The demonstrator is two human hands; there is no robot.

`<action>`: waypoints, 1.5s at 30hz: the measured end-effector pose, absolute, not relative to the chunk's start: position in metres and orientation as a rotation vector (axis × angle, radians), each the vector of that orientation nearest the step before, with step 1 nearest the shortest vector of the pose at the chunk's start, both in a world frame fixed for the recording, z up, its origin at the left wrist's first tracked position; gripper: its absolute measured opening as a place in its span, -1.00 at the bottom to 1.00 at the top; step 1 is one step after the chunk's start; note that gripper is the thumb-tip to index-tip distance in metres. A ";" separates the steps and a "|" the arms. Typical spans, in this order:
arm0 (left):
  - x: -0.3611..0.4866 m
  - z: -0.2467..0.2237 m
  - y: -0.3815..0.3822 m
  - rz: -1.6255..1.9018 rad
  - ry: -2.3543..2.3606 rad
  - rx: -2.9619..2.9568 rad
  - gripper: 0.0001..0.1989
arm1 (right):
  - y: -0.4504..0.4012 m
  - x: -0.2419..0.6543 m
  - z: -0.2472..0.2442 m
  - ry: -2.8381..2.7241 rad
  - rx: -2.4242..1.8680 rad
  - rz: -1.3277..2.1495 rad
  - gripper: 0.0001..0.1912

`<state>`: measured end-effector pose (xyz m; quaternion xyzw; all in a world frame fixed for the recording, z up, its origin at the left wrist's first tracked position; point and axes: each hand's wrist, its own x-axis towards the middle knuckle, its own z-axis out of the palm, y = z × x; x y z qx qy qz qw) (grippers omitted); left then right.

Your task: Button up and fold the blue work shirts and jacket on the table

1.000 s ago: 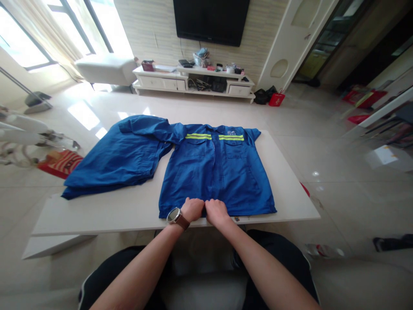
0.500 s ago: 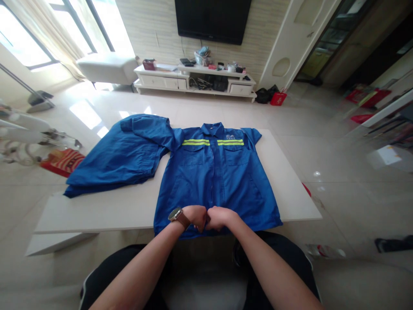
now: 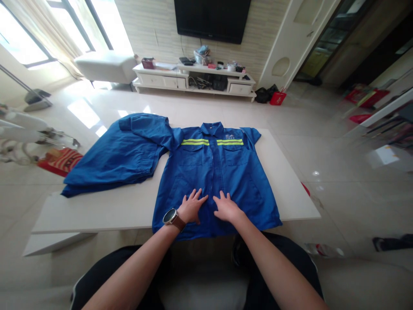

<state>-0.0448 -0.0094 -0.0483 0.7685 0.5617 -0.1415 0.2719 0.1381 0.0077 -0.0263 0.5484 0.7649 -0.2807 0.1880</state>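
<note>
A left hand (image 3: 190, 209) and a right hand (image 3: 226, 209), fingers splayed (image 3: 196, 193), rested on a blue jacket (image 3: 190, 181); left of the jacket lay another blue garment (image 3: 109, 159), beneath the jacket a white surface (image 3: 284, 185), beyond the jacket a white cabinet (image 3: 158, 81)

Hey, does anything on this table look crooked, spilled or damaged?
One thing: the blue fabric jacket with yellow-green chest stripes overhangs the near edge of the flat white table at its hem, which looks odd because its collar end lies on the tabletop. No spill or damage shows.
</note>
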 end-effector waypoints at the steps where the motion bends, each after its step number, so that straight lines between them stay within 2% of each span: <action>1: -0.044 -0.047 -0.010 -0.423 1.501 2.059 0.32 | 0.007 0.139 -0.023 2.150 1.512 -0.789 -0.21; 4: -0.042 -0.040 -0.012 -0.510 1.466 2.022 0.30 | 0.006 0.140 -0.009 2.134 1.416 -0.760 -0.33; 9: -0.042 -0.032 -0.010 -0.285 1.447 2.127 -0.21 | 0.010 0.146 0.001 2.197 1.475 -0.640 -0.63; 11: -0.044 -0.036 -0.008 -0.160 1.502 2.150 -0.15 | 0.013 0.149 -0.003 2.236 1.620 -0.569 -0.63; 14: -0.047 -0.045 -0.005 -0.161 1.563 2.113 0.14 | 0.014 0.152 -0.012 2.168 1.737 -0.608 -0.45; 16: -0.048 -0.049 -0.003 -0.235 1.562 2.068 0.23 | 0.015 0.153 -0.018 2.033 1.741 -0.724 -0.26; 22: -0.049 -0.046 -0.002 -0.351 1.536 2.029 0.23 | 0.014 0.149 -0.019 1.878 1.559 -0.884 0.11; 26: -0.049 -0.034 -0.003 -0.449 1.544 1.969 0.16 | 0.007 0.146 -0.010 1.853 1.467 -0.903 0.23; 28: -0.051 -0.025 -0.004 -0.480 1.553 1.962 0.04 | 0.003 0.147 -0.005 1.932 1.429 -0.881 0.11; 31: -0.054 -0.018 -0.001 -0.462 1.551 2.007 -0.29 | 0.004 0.149 -0.002 2.131 1.468 -0.783 -0.31; 33: -0.056 -0.020 0.001 -0.356 1.570 2.071 -0.38 | 0.007 0.149 -0.003 2.228 1.589 -0.660 -0.50; 36: -0.057 -0.033 0.003 -0.176 1.613 2.135 -0.24 | 0.010 0.148 -0.013 2.299 1.686 -0.541 -0.50; 40: -0.055 -0.050 0.002 -0.230 1.607 2.089 -0.14 | 0.011 0.147 -0.026 2.269 1.623 -0.633 -0.29; 42: -0.054 -0.051 0.002 -0.256 1.596 2.098 -0.19 | 0.011 0.147 -0.026 2.266 1.587 -0.630 -0.31; 45: -0.051 -0.041 0.001 -0.254 1.588 2.140 -0.48 | 0.011 0.145 -0.019 2.249 1.598 -0.582 -0.53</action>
